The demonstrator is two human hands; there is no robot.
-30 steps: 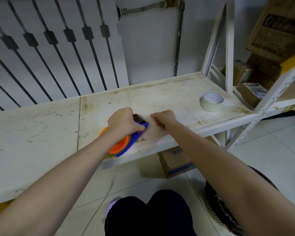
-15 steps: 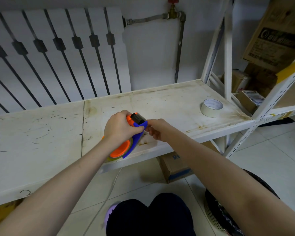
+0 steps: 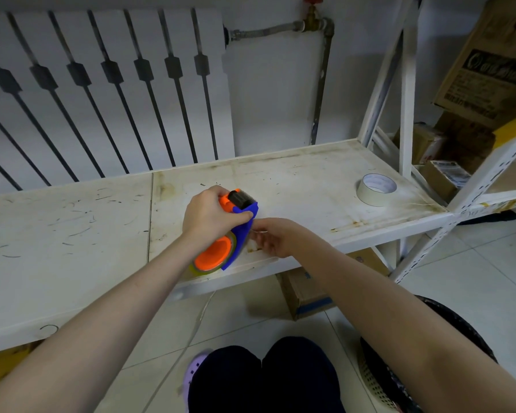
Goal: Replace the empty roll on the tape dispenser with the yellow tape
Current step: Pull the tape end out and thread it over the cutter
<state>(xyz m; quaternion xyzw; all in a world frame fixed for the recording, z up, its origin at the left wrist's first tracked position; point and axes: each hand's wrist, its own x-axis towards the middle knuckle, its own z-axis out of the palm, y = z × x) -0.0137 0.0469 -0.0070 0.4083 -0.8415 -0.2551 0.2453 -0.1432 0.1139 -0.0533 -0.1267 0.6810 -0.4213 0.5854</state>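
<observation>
My left hand grips a blue and orange tape dispenser, tilted with its black toothed head up, just above the white shelf board. A yellowish translucent tape roll sits around the dispenser's orange hub. My right hand is against the dispenser's blue side, fingers pinched on what looks like a glossy strip of the tape's loose end. A pale roll lies flat on the shelf far to the right, away from both hands.
A white shelf upright and stacked cardboard boxes stand at the right. A cardboard box sits on the floor under the shelf, and a black mesh basket by my right arm. Behind the shelf is a slatted radiator cover.
My left hand has lifted and tilted the dispenser off the shelf. My right hand has come in from the shelf surface to the dispenser's side.
</observation>
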